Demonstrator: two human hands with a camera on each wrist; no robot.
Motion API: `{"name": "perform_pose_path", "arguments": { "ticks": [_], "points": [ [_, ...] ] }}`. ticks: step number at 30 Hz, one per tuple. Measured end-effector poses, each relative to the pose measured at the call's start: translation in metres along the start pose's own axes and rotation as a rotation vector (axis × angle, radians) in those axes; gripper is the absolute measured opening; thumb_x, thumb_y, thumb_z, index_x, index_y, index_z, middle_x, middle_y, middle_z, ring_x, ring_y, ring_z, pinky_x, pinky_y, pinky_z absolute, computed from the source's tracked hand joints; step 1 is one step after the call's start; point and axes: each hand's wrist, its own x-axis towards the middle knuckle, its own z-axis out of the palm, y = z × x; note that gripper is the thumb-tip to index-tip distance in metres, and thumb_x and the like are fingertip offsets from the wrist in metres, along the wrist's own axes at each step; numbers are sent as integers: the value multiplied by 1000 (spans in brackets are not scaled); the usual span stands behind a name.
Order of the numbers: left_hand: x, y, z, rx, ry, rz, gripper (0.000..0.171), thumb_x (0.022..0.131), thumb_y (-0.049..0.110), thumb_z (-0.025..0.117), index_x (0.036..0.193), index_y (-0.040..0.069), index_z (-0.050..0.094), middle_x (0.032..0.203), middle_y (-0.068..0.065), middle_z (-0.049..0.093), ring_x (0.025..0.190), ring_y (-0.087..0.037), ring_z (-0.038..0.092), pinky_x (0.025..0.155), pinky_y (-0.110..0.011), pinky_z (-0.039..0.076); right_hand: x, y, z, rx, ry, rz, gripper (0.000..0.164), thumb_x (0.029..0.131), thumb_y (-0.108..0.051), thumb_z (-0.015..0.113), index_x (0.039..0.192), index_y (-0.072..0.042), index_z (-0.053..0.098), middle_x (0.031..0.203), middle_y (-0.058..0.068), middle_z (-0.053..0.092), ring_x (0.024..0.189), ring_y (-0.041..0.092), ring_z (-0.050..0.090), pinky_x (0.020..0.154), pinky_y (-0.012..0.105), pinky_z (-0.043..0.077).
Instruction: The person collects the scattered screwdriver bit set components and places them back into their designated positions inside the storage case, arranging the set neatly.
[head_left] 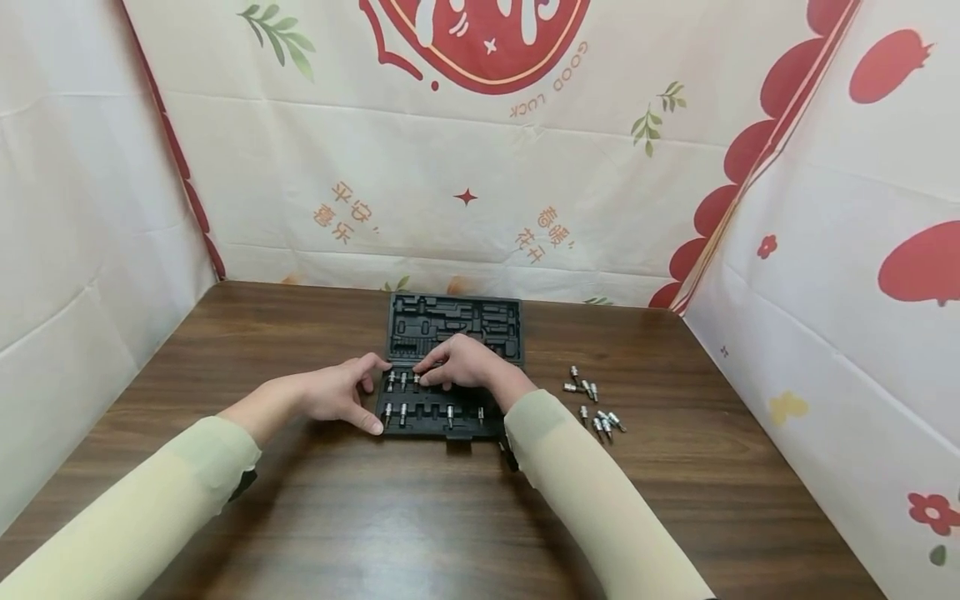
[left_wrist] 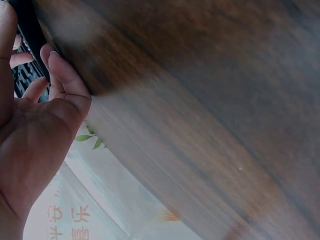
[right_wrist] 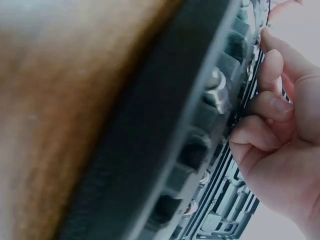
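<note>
An open black tool case (head_left: 435, 399) lies on the table, its lid folded back. My left hand (head_left: 337, 393) holds the case's left side, thumb at the front corner and fingers near the hinge. In the back row of slots, my right hand (head_left: 468, 363) pinches a silver bit socket (head_left: 416, 379) with thumb and index finger; its other fingers are curled. Two bit sockets (head_left: 403, 380) sit to the left in that row. Several more, including one bit socket (head_left: 450, 414), sit along the front row. The right hand and forearm hide part of the case.
Several loose bit sockets (head_left: 602, 425) lie in two small groups on the brown wooden table (head_left: 315, 508), right of the case. The molded lid (head_left: 495, 321) lies flat at the back. A printed cloth (head_left: 420, 158) hangs behind the table and along both sides.
</note>
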Motion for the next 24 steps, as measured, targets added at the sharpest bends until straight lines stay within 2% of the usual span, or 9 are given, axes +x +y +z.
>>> {"name": "perform_pose_path", "arguments": {
  "ticks": [6,13,24],
  "points": [
    [-1,1,0,-3,-10,-8,105,90,40,93,165,6,30,137,-24,52,104,-23,65,97,-42,52,-5,-1,1,-19,-8,-20,28,104,-28,80,131,-26,82,135,3,76,78,14,71,78,30,54],
    [-1,1,-1,5,2,-4,102,90,39,93,164,5,32,134,-23,53,104,-23,65,97,-42,52,-10,-8,-1,-66,-4,-71,34,105,-31,78,138,-23,78,104,-1,78,85,14,69,80,33,53],
    [2,1,1,11,-12,12,103,89,41,94,163,5,32,133,-23,53,104,-23,65,97,-42,52,-27,-8,1,2,79,-93,31,104,-35,79,131,-20,79,99,-5,76,78,13,65,77,32,55]
  ]
}}
